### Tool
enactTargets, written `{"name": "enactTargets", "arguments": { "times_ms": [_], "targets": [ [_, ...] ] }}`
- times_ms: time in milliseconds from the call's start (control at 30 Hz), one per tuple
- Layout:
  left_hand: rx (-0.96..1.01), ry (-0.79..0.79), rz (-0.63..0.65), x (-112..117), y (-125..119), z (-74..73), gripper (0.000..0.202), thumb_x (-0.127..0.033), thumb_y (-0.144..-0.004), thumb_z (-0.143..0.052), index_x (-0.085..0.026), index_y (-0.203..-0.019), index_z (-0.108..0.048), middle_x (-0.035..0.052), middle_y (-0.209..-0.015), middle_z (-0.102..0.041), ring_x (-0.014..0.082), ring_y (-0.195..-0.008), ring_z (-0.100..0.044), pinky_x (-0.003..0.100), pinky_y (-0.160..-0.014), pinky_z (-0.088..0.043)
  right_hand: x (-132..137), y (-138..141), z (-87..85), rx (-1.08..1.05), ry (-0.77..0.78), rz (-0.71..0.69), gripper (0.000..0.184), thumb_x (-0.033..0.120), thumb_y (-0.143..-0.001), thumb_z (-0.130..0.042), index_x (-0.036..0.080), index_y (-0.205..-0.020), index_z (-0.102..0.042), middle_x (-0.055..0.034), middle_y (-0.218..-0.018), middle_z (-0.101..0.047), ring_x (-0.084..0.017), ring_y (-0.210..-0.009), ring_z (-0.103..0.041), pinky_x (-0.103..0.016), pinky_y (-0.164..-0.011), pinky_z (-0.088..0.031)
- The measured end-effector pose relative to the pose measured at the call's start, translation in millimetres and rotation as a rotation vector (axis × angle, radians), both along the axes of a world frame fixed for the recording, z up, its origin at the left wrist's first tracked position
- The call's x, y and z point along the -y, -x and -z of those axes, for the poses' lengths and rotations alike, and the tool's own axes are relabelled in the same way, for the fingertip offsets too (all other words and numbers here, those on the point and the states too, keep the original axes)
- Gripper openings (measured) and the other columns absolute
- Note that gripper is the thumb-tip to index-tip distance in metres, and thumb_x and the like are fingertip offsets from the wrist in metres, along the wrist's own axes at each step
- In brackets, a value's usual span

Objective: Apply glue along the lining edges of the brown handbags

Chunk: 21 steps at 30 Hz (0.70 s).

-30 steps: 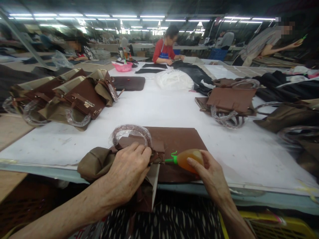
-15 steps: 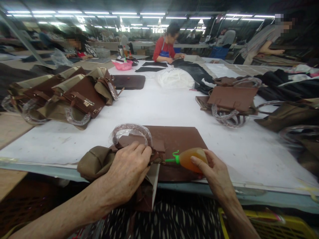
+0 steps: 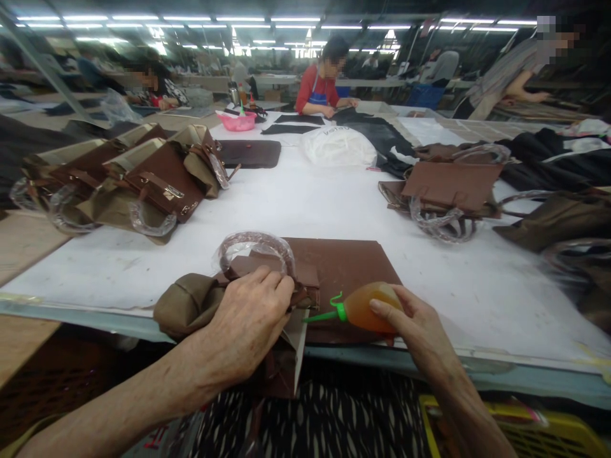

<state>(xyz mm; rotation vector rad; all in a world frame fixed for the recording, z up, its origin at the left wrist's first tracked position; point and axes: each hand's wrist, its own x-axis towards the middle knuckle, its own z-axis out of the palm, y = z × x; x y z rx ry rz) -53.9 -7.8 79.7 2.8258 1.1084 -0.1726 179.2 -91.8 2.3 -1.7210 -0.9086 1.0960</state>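
At the table's front edge lies a brown handbag (image 3: 191, 304), its plastic-wrapped handle (image 3: 258, 240) standing up at the back. My left hand (image 3: 255, 318) is closed on the bag's upper part; its fingertips are hidden behind the bag material. In my right hand (image 3: 413, 321) is a squeeze glue bottle (image 3: 370, 308) of amber liquid, held on its side. Its green nozzle (image 3: 321, 316) points left, the tip close to the bag's pale edge; whether it touches I cannot tell. Under the bottle and partly under the bag lies a flat brown panel (image 3: 351, 264).
Brown handbags (image 3: 157, 178) stand in a group at left, and more bags (image 3: 451, 184) lie at right. Farther back are a white plastic bag (image 3: 338, 147), a pink basin (image 3: 235, 121) and a co-worker in red (image 3: 312, 89). A yellow crate (image 3: 525, 426) sits below the table.
The nozzle tip has dipped slightly and moved left, from the bag's stitched strap end to its pale edge. My left hand keeps its hold on the handbag. The whole view has shifted a little.
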Motion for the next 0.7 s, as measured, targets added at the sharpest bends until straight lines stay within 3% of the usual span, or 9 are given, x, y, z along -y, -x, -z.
{"name": "enactTargets", "arguments": {
  "times_ms": [467, 700],
  "targets": [
    [0.004, -0.019, 0.025, 0.4, 0.8, -0.3, 0.009, -0.016, -0.080, -0.046, -0.016, -0.086, -0.052, 0.0068, -0.087, -0.058, 0.0248, -0.082, -0.052, 0.038, -0.065, -0.044, 15.2, 6.7, -25.4, -0.072, 0.080, -0.086, 0.035, 0.042, -0.074, -0.061, 0.016, -0.096, -0.056, 0.0001, -0.068, -0.060, -0.014, -0.048, -0.052, -0.021, -0.036, -0.040],
    [0.024, -0.015, 0.029, 0.9, -0.4, -1.6, 0.006, -0.016, -0.079, -0.048, -0.016, -0.084, -0.052, 0.0063, -0.086, -0.059, 0.0247, -0.083, -0.052, 0.037, -0.066, -0.044, 16.8, 8.5, -19.0, -0.025, 0.041, -0.013, 0.034, 0.044, -0.076, -0.061, 0.015, -0.094, -0.056, -0.0007, -0.070, -0.061, -0.014, -0.048, -0.053, -0.022, -0.039, -0.042]
  ]
}}
